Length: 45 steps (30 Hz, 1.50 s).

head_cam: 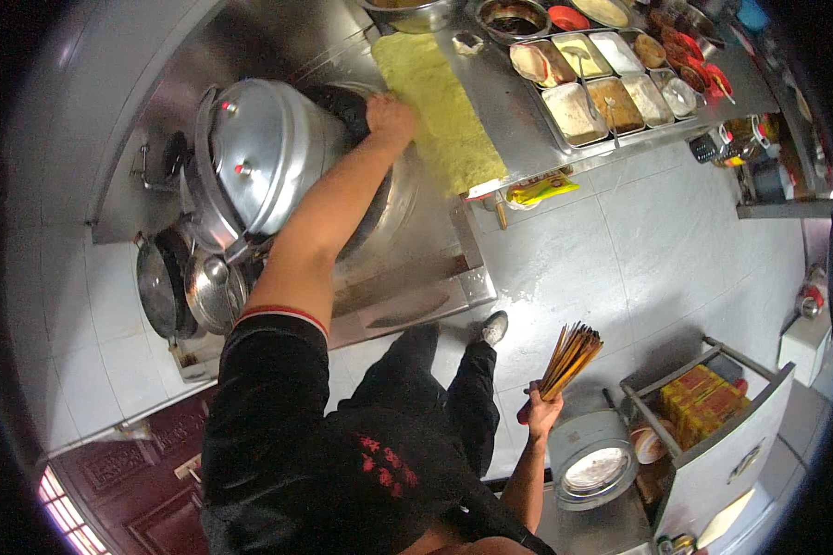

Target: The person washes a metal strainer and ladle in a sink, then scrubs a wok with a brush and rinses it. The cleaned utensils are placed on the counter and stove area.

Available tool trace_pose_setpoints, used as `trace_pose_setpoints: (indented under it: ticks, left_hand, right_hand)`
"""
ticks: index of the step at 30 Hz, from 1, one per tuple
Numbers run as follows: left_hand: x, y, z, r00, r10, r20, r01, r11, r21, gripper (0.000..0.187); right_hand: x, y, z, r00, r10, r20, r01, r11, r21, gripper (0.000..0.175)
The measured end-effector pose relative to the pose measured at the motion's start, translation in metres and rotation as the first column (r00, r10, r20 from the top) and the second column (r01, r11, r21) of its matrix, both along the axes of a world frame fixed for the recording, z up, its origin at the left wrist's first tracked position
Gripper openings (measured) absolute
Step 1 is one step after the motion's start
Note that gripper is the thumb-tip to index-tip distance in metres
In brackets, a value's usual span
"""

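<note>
In my right hand (545, 415) is a bundle of thin bamboo sticks (575, 357), apparently a bamboo wok brush, held over the floor with its dark, splayed tips pointing away from me. A bit of red shows at its grip end. My left arm reaches across the stove to the far side, where my left hand (391, 118) is at a dark thing (343, 107) beside a large metal pot (271, 159). Its fingers are partly hidden, so its grip is unclear. The pot's domed lid carries red knobs. A yellow-green cloth (437, 104) lies right of that hand.
Seasoning trays (575, 114) with spoons stand on the steel counter (493, 90), near a bowl of dark liquid (514, 19). Pans (163, 284) and a strainer (215, 288) sit left of the stove. At my right are a round metal container (592, 458) and a frame holding a yellow box (701, 406).
</note>
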<state>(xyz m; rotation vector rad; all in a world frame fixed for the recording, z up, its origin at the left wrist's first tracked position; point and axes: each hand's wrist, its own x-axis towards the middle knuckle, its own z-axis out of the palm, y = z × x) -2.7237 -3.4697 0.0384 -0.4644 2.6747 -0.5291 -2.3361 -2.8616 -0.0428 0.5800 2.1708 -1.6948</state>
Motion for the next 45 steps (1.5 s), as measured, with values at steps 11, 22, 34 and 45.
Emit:
trace_pose_setpoints:
  ticks: [11,22,34,45]
  left_hand:
    - [0.078,0.021,-0.037,0.899,-0.395,0.189,0.433,0.865,-0.251,0.047]
    - [0.156,0.047,-0.021,0.808,-0.523,0.272,0.568,0.814,-0.125,0.034]
    - [0.298,0.031,-0.031,0.697,-0.689,0.199,0.695,0.718,0.049,0.024]
    - [0.193,0.05,-0.027,0.748,-0.645,0.154,0.657,0.753,-0.039,0.02]
  right_hand:
    - [-0.011,-0.007,0.005,0.987,-0.04,0.154,0.047,0.998,-0.043,0.014]
    - [-0.022,0.016,-0.047,0.994,-0.09,-0.054,0.076,0.973,-0.219,0.012]
    - [0.008,0.027,-0.049,0.991,-0.055,0.123,0.072,0.988,-0.136,0.013]
    - [0.005,0.027,-0.063,0.994,-0.006,0.105,0.016,0.995,-0.094,0.012]
